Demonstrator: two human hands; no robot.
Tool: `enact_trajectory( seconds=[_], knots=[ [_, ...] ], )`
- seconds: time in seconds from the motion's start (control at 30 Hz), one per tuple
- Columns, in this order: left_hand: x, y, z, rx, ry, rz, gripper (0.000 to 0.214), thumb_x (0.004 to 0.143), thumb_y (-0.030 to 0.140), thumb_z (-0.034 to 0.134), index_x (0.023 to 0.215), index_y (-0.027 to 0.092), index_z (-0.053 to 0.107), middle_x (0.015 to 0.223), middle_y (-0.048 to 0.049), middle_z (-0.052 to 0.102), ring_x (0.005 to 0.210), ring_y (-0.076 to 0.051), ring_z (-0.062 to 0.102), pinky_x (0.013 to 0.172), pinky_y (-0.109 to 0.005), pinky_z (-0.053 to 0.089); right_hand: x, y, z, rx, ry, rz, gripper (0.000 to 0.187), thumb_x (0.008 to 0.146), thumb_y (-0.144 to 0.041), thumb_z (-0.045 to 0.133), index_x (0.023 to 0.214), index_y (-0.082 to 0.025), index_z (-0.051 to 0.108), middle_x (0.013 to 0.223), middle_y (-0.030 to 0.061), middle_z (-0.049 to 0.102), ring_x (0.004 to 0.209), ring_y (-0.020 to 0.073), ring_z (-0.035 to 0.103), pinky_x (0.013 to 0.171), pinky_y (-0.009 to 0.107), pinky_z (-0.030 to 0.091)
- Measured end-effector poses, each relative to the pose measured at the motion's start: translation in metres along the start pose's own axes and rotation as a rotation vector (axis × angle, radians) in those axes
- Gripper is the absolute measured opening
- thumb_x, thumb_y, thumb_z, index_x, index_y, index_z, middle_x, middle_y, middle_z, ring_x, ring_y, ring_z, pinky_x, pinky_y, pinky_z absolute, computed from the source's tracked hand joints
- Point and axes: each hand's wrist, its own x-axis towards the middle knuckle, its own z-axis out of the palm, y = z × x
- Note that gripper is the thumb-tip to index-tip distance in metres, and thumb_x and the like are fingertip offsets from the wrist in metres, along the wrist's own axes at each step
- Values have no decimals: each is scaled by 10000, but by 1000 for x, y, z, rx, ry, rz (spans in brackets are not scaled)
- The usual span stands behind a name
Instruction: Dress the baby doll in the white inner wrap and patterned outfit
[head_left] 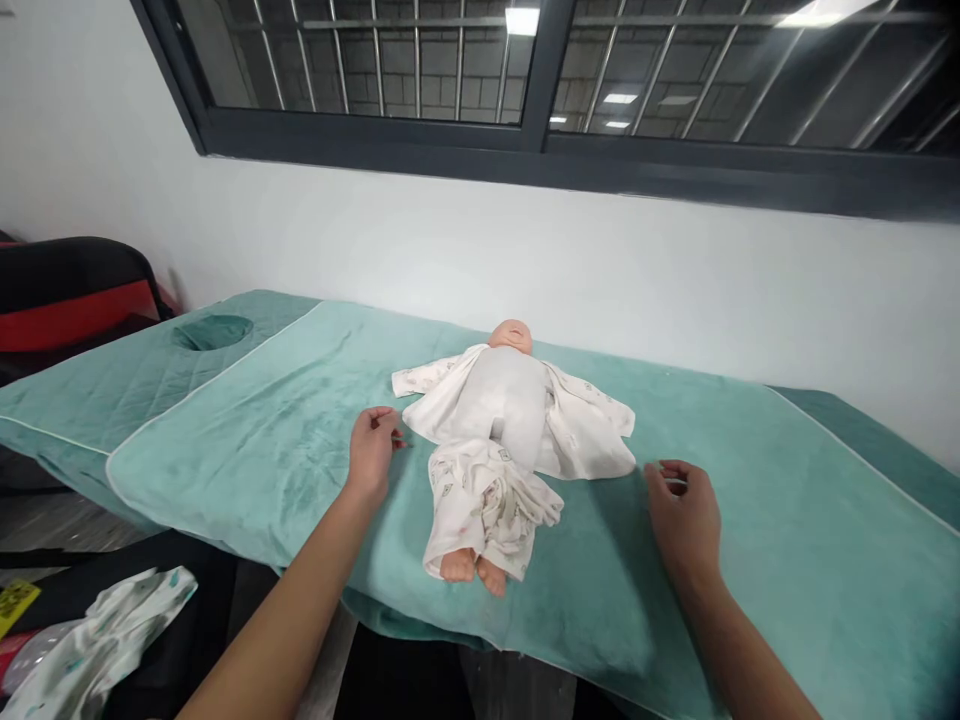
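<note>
A baby doll lies on its back on the green cover, feet toward me. Its white printed jacket is spread open to both sides, with the sleeves stretched out. Over the torso there is a pale grey-white layer. White printed trousers are bunched around the legs, and both bare feet stick out below. My left hand is close beside the jacket's left edge, fingers loosely bent and holding nothing visible. Just off the jacket's right corner, my right hand hovers empty, thumb and fingers apart.
The bed's green cover stretches to both sides, with a face hole at the left end. A white wall and barred window stand behind. At lower left, a printed cloth lies on a black seat by a bottle.
</note>
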Motion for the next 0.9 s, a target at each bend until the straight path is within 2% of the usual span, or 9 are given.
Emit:
enact_trajectory(
  seconds=[0.07,0.2,0.27,0.4,0.53,0.63,0.7,0.8,0.9],
  knots=[
    [-11,2,3,52,-196,25,248,706,313,678,897,159,640,739,-3,568,670,-129,532,592,-232,441,-12,-14,6,40,-107,-162,309,786,-449,582,947,-186,605,873,62,632,738,197,574,677,335,455],
    [-29,11,5,219,-692,50,212,772,357,663,861,165,685,801,-23,618,749,-148,540,683,-244,420,-39,-61,29,173,-576,-414,231,865,-420,542,892,-209,632,854,38,646,764,180,580,723,320,462],
    [-30,15,0,246,-802,84,186,802,348,637,860,179,686,907,-33,628,845,-163,551,764,-254,420,-46,-78,36,205,-742,-548,210,880,-398,552,819,-211,625,853,35,624,799,181,567,746,322,457],
    [-24,15,-13,243,-954,90,189,742,300,681,897,191,694,1148,-58,558,968,-186,545,853,-276,420,-49,-92,32,181,-950,-719,164,864,-340,611,763,-212,632,902,40,606,910,197,544,844,347,431],
    [-18,9,-17,215,-1035,58,198,676,253,741,835,180,650,1188,-53,494,989,-185,516,867,-276,408,-50,-98,18,123,-1147,-753,24,817,-222,637,813,-224,614,916,14,595,916,179,534,818,312,428],
    [-18,5,-17,137,-1017,37,185,689,244,740,749,161,586,1114,-38,510,929,-164,498,805,-249,387,-53,-104,14,30,-1191,-668,157,768,-135,598,884,-240,577,882,-18,576,807,145,526,708,273,417],
    [-19,3,-17,128,-994,13,180,754,289,701,749,157,579,959,-25,534,841,-147,483,755,-245,370,-56,-107,14,-33,-1201,-647,159,754,-126,577,861,-240,549,833,-34,547,722,125,492,628,254,383],
    [-22,4,-17,186,-939,-14,199,831,352,629,809,155,617,815,-11,536,780,-143,466,730,-253,356,-57,-110,17,-69,-1189,-734,129,742,-110,553,764,-219,488,810,-35,516,689,114,467,594,248,353],
    [-23,9,-17,267,-978,-11,179,815,329,645,882,164,660,841,-15,573,795,-149,486,728,-256,362,-54,-104,22,-102,-1027,-839,137,766,-113,528,736,-216,442,783,-19,508,725,139,488,626,269,369]
  ],
)
